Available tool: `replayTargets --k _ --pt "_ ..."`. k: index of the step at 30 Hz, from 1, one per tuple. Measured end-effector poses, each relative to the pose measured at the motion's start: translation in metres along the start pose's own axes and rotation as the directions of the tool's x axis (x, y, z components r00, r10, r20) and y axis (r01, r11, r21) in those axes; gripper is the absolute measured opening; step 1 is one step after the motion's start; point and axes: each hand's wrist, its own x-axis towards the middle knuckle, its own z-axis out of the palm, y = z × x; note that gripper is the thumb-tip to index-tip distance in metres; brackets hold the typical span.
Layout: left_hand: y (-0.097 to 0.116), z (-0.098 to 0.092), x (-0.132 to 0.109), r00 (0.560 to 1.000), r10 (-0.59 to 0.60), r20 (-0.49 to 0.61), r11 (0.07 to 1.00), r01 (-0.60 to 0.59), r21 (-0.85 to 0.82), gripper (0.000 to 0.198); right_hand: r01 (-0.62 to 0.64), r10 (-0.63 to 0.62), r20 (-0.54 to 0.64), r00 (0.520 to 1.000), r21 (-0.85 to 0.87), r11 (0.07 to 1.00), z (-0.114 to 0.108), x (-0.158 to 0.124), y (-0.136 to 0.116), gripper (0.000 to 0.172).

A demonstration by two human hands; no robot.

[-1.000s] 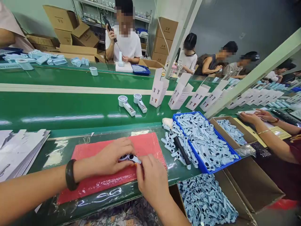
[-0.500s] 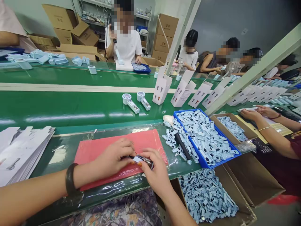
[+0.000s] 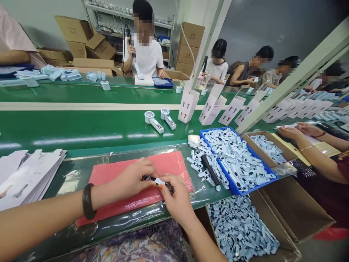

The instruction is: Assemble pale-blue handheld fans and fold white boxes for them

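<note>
Over a red mat (image 3: 109, 182), my left hand (image 3: 136, 176) and my right hand (image 3: 178, 194) are closed on a small light-blue and black plastic part (image 3: 158, 181). Fingertips of both hands meet near its middle and cover much of it, so its exact kind is hidden. A dark patterned end shows beside my right fingers. To the right, loose light-blue plastic pieces (image 3: 195, 167) lie around a black rod-like tool (image 3: 210, 170).
A blue tray (image 3: 242, 192) and a cardboard box (image 3: 283, 251) below hold many similar pieces. Two light-blue handled devices (image 3: 156, 125) lie on the green belt (image 3: 68, 125). White printed boxes (image 3: 188, 107) stand beyond, flat cartons (image 3: 24, 178) at left. Co-workers sit across; another person's hands (image 3: 291, 133) are at right.
My hands stay together on the part, moved slightly left. The part seems turned, with less of its dark surface showing. The whole view has shifted a little.
</note>
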Motion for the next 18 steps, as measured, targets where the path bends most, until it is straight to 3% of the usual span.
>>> replayTargets --k 5,8,12,18 --pt "0.01 0.003 -0.03 0.987 0.156 -0.022 0.945 -0.143 0.294 0.018 0.017 0.003 0.192 0.981 -0.106 0.994 -0.011 -0.005 -0.01 0.041" --pt "0.017 0.006 -0.035 0.997 0.079 0.022 0.961 -0.082 0.263 0.03 -0.007 0.041 0.247 0.968 -0.14 0.99 -0.01 -0.005 -0.015 0.042" --pt "0.024 0.01 -0.03 1.0 0.015 0.007 0.978 -0.016 0.209 0.019 -0.038 0.072 0.197 0.978 -0.171 0.985 -0.003 -0.004 -0.015 0.041" --pt "0.026 0.014 -0.032 0.999 0.032 -0.009 0.98 -0.029 0.195 0.021 0.065 -0.023 0.23 0.973 -0.176 0.982 -0.002 -0.012 -0.01 0.045"
